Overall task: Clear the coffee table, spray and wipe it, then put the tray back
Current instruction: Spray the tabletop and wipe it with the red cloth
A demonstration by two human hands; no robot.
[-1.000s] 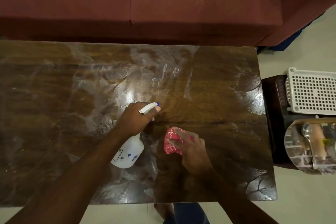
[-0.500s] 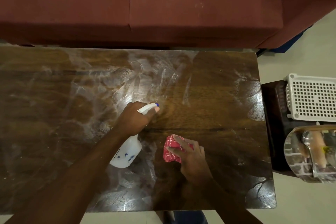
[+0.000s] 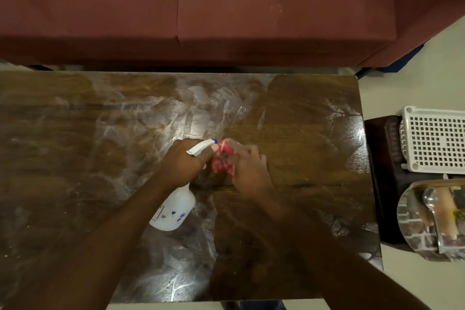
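The dark wooden coffee table (image 3: 314,118) fills the view, its top streaked with wet smears. My left hand (image 3: 185,162) grips a white spray bottle (image 3: 175,209) by the trigger head, nozzle pointing right over the table's middle. My right hand (image 3: 247,166) presses a red checked cloth (image 3: 221,158) onto the tabletop just right of the nozzle; the hand and cloth are blurred. A round tray (image 3: 407,224) with a clear spoon and other items sits on a dark stool at the right.
A maroon sofa (image 3: 226,7) runs along the table's far side. A white perforated plastic basket (image 3: 435,141) lies on the dark stool (image 3: 382,158) right of the table. Pale floor shows at the right and near edge.
My right hand has slid the red cloth away from me and left, up beside the bottle's nozzle. The left hand and bottle have stayed in place.
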